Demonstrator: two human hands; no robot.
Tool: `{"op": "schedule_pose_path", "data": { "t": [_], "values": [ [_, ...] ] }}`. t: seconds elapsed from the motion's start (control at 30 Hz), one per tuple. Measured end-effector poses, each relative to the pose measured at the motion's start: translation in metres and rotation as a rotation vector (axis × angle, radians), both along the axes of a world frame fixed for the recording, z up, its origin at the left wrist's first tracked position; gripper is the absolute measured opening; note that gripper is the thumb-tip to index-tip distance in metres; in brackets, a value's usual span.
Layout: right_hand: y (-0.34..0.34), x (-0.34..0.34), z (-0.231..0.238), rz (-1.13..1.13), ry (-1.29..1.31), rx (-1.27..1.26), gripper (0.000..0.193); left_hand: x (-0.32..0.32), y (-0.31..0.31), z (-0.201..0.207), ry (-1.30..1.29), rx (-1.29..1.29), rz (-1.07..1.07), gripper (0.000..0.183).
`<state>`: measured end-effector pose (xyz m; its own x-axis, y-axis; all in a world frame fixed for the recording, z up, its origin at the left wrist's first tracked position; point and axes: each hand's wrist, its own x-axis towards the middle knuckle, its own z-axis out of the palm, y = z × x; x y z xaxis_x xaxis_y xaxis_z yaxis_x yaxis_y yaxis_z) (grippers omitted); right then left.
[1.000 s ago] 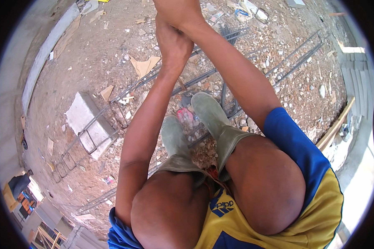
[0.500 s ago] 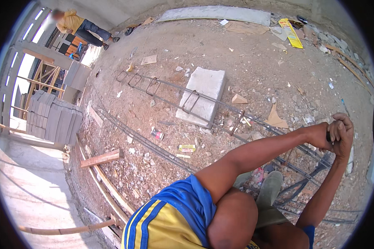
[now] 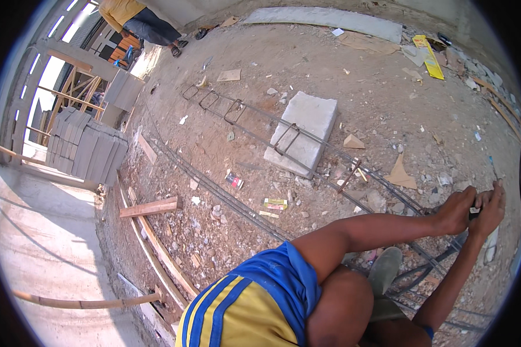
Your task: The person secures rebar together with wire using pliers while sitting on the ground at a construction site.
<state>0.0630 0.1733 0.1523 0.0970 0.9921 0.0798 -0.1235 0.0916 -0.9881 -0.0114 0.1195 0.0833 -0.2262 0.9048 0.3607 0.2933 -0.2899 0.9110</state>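
Observation:
At the far right, my left hand point(image 3: 457, 211) and my right hand point(image 3: 491, 207) meet over the near end of a long rebar cage point(image 3: 349, 176). A small dark thing point(image 3: 474, 212) shows between them, too little visible to name. My left fingers are curled against it, while the right hand closes round its other side with some fingertips pointing up. The cage, thin bars joined by square stirrups, slants away to the upper left. Its middle rests across a pale concrete slab point(image 3: 324, 115). Below my hands, the bars are partly hidden by my forearms.
Loose rebars point(image 3: 226, 199) lie left of the cage on rubble-strewn ground. A timber piece point(image 3: 150, 207), a bamboo pole point(image 3: 87, 302) and stacked grey blocks point(image 3: 92, 144) are at the left. Another person point(image 3: 150, 26) stands at the far upper left. My boot point(image 3: 386, 269) is beside the bars.
Both my hands have come down and nearer, still together around the small dark thing. My right fingers look straighter. The whole view has shifted slightly.

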Motion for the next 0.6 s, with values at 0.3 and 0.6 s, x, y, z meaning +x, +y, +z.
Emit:
{"op": "schedule_pose_path", "data": {
  "t": [0.3, 0.6],
  "values": [
    [-0.005, -0.017, 0.021, -0.152, -0.262, 0.165, 0.031, -0.006, 0.001, 0.027, 0.065, 0.082, -0.081, 0.042],
    [-0.018, -0.029, 0.023, -0.107, -0.336, 0.205, 0.039, -0.011, -0.004, 0.021, -0.056, 0.031, 0.069, 0.016]
  ]
}}
